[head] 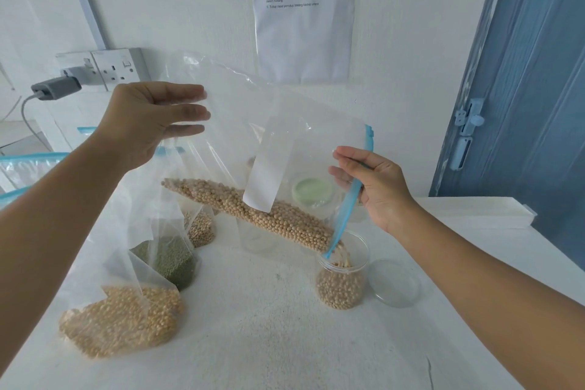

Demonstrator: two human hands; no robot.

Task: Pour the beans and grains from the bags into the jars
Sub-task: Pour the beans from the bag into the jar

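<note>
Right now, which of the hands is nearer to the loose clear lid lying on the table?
Right. The right hand pinches the bag's blue zipper edge just above the clear lid. The left hand holds the bag's far end, up and away to the left.

Soybeans spill from bag (285,149) into jar (343,275).
Left hand (148,123) lifts its bottom; right hand (376,187) pinches the blue zip.
</note>
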